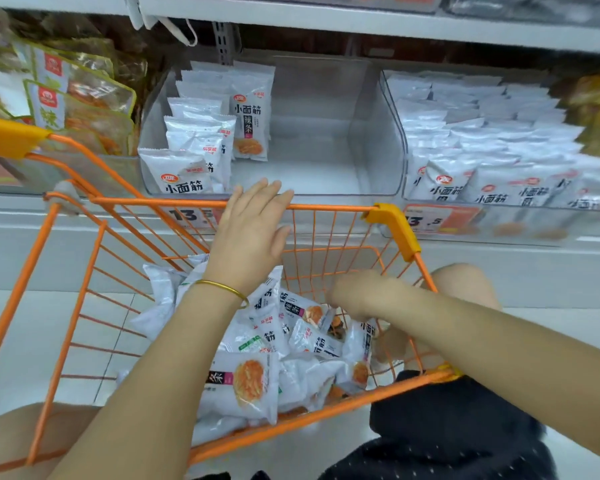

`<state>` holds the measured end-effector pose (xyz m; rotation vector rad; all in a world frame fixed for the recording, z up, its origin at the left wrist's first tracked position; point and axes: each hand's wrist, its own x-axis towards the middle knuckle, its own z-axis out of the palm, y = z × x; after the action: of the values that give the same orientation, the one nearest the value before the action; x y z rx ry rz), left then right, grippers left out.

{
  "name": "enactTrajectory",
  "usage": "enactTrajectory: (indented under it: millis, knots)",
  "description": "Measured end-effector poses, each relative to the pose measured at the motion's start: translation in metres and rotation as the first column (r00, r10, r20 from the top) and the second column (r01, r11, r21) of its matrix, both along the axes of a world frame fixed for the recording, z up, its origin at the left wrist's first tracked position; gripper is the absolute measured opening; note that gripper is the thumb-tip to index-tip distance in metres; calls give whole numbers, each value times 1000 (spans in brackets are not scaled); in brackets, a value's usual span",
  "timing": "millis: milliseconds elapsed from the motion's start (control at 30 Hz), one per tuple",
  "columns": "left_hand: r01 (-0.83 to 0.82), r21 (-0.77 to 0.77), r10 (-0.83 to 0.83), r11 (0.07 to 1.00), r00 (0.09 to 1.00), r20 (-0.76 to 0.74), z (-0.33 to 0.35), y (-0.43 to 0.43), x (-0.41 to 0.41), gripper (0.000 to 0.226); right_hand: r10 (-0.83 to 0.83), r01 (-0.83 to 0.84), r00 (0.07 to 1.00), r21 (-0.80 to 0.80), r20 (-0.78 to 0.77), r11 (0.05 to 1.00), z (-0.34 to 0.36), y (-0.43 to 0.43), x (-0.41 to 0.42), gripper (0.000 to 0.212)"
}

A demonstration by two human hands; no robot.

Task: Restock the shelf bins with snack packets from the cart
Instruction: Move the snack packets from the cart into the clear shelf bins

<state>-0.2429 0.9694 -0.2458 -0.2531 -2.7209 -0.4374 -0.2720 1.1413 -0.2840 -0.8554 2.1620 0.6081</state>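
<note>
An orange wire cart [329,206] stands in front of the shelf and holds a heap of white snack packets [246,386]. My left hand [250,233], a gold bangle at the wrist, hovers open with straight fingers over the cart's far rim and holds nothing. My right hand [357,292] is blurred and reaches down among the packets at the cart's right side; its grip cannot be made out. Behind the cart, a clear middle bin [326,161] has rows of the same packets [194,140] along its left side only.
The clear bin on the right [482,133] is packed full of white packets. Green-edged snack bags [70,98] fill the shelf section at the left. Orange price tags [437,220] line the shelf edge. My knees [465,282] flank the cart above a white tiled floor.
</note>
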Motion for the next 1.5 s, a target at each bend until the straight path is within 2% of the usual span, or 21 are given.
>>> enactTrajectory:
  millis: [133,200,233,300,400,500,600,667,733,800,833,900,967,1000,1033,1133,1200,1267,1333,1400,1500]
  knots:
    - [33,31,-32,999,998,-47,-3,0,-3,43,8,-3,998,84,-62,996,-10,0,-2,29]
    - [65,47,-59,997,992,-109,-3,1,-3,38,-35,43,997,110,-75,993,-6,-1,-4,12]
    - [72,60,-63,996,987,-146,-2,1,-3,34,-57,64,995,86,-84,994,-2,-1,-7,18]
    - [73,78,-56,994,978,-202,3,3,0,30,-46,46,996,-4,-74,999,13,-2,-12,36]
    - [118,100,-91,988,967,-239,8,7,1,27,13,-35,995,-218,-104,975,45,-1,-14,42]
    - [170,153,-138,974,970,-199,9,9,0,31,6,-69,986,-381,-165,922,83,3,-17,39]
    - [202,194,-179,960,975,-129,10,9,1,39,-29,-88,976,-516,-214,852,115,3,-22,22]
    - [185,243,-184,952,983,-27,13,9,3,48,-88,-27,985,-642,-146,766,128,5,-28,16]
    - [138,309,-176,941,979,99,15,9,4,55,-159,93,987,-759,-13,644,134,7,-33,18]
    - [77,429,-168,900,970,177,18,10,5,51,-214,187,973,-835,86,517,136,5,-38,23]
    - [44,513,-167,858,966,196,20,10,4,41,-247,235,960,-863,134,446,134,2,-40,21]
    - [-39,671,-140,741,967,212,24,9,3,20,-315,382,899,-896,304,228,127,-4,-43,13]
    - [-117,789,-71,603,978,199,28,5,1,13,-316,591,762,-806,564,-13,118,-9,-44,9]
    - [-137,832,-34,537,982,184,30,2,1,11,-292,666,703,-744,649,-53,114,-10,-44,8]
    - [-152,862,6,483,985,171,32,-1,0,9,-270,709,673,-704,689,-30,110,-12,-44,10]
    - [-172,892,98,417,985,144,35,-6,-2,17,-205,738,673,-664,711,121,100,-24,-40,27]
    - [-145,886,136,440,986,93,33,-8,-5,23,-213,729,682,-670,699,137,101,-32,-44,20]
    - [-119,820,182,560,983,18,28,-12,-8,20,-259,725,678,-684,688,79,108,-36,-59,9]
    - [-139,657,195,741,981,-12,21,-17,-10,30,-326,696,671,-717,666,-33,117,-40,-81,3]
    - [-135,426,151,895,988,-4,13,-22,-11,37,-388,630,681,-767,621,-121,120,-52,-107,6]
    - [-91,220,85,971,996,34,2,-27,-13,43,-478,561,696,-821,536,-106,107,-80,-140,13]
